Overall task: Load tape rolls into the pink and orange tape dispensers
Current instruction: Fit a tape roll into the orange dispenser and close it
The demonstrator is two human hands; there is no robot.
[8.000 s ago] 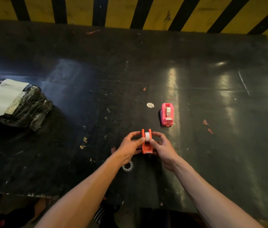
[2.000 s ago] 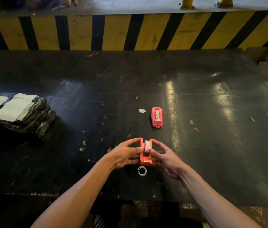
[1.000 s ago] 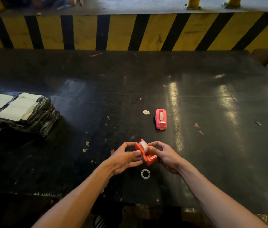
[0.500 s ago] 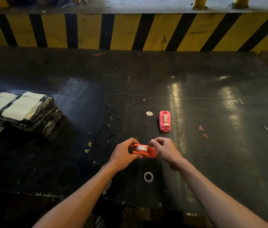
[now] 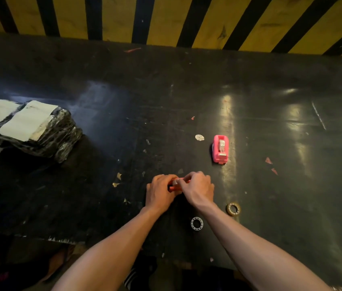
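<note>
My left hand (image 5: 160, 192) and my right hand (image 5: 197, 188) both close around the orange tape dispenser (image 5: 173, 187) low over the dark table. Only a sliver of its orange body and a bit of white tape show between the fingers. The pink tape dispenser (image 5: 220, 149) stands on the table beyond my right hand, with tape visible in it. A small white ring-shaped tape core (image 5: 196, 223) lies near my right forearm. A brownish tape roll (image 5: 233, 209) lies to the right of that wrist.
A bundle wrapped in black plastic with white labels (image 5: 27, 128) sits at the left. A yellow and black striped barrier (image 5: 166, 19) runs along the far edge. Small scraps and a white disc (image 5: 199, 137) dot the table (image 5: 292, 127). The near table edge is just below my forearms.
The orange dispenser has been turned onto its side and lowered, and my hands now cover most of it. A brownish tape roll has come into view right of my wrist.
</note>
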